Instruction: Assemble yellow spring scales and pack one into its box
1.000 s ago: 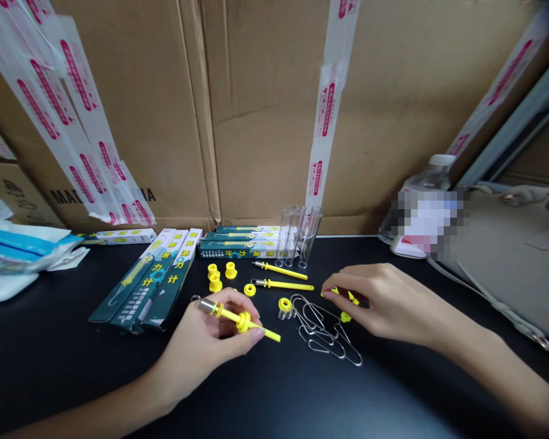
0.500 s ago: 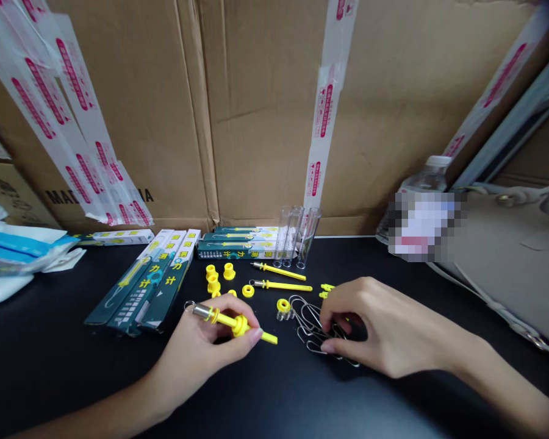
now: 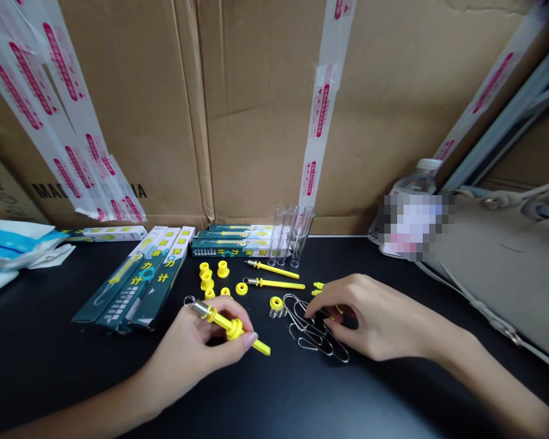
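A yellow rod [image 3: 222, 321] with a metal spring and ring at its upper left end and a yellow collar around it is pinched in my left hand [image 3: 205, 341]. My right hand [image 3: 366, 317] reaches over a pile of bent metal hooks [image 3: 308, 332], thumb and forefinger apart at its right side. Just left of the pile lie a yellow ring [image 3: 276, 302] and small springs. Two more yellow rods [image 3: 279, 284] lie behind, with several yellow caps [image 3: 222, 269] to their left. Some yellow pieces [image 3: 318, 288] are partly hidden by my right hand.
Flat printed boxes [image 3: 146, 277] lie at the left, and more boxes [image 3: 231, 249] are stacked at the back. Clear tubes [image 3: 302, 238] stand before them. A bottle [image 3: 421, 180] and a grey bag [image 3: 498, 262] are at the right. A large carton [image 3: 265, 152] rises behind.
My right thumb and forefinger have shifted over the hooks, uncovering more of the pile's right part. My left hand still holds the yellow rod. The whole view has shifted slightly.
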The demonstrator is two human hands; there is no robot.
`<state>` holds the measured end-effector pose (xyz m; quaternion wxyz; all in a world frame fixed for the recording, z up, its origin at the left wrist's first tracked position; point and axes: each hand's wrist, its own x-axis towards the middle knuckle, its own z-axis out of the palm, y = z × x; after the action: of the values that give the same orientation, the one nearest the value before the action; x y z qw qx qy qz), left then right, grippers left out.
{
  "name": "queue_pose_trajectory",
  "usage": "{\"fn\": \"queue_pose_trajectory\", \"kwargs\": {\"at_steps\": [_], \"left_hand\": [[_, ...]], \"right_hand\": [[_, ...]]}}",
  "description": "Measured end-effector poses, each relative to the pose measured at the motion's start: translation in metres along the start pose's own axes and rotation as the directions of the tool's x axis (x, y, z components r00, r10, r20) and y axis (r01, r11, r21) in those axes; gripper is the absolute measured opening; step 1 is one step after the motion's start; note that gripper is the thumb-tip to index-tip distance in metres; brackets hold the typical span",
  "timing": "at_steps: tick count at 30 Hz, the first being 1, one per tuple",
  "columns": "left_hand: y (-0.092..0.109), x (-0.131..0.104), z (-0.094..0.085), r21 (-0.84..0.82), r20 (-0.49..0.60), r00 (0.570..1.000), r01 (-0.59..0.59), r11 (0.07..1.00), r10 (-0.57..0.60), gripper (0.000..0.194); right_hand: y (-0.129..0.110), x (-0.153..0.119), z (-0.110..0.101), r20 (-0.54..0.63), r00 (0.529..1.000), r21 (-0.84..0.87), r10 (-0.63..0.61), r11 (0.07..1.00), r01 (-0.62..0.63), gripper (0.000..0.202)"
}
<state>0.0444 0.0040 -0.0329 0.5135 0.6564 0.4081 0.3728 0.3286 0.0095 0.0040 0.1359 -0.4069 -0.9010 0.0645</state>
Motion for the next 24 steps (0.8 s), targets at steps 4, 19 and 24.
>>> {"fn": "queue_pose_trajectory", "kwargs": {"at_steps": [4, 19, 24], "left_hand": [[0.001, -0.001, 0.000, 0.030, 0.000, 1.000, 0.002, 1.000, -0.002, 0.011], [0.003, 0.000, 0.001, 0.021, 0.013, 1.000, 0.021, 1.000, -0.021, 0.011], [0.005, -0.001, 0.001, 0.015, -0.009, 0.999, 0.035, 0.999, -0.035, 0.011]], "right_hand": [[0.004, 0.002, 0.002, 0.041, 0.998, -0.006, 0.037, 0.999, -0.037, 0.038], [0.010, -0.019, -0.011, 0.394, 0.877, 0.220, 0.277, 0.898, -0.382, 0.007], [-0.001, -0.015, -0.005, 0.518, 0.811, 0.314, 0.272, 0.822, -0.475, 0.028]]}}
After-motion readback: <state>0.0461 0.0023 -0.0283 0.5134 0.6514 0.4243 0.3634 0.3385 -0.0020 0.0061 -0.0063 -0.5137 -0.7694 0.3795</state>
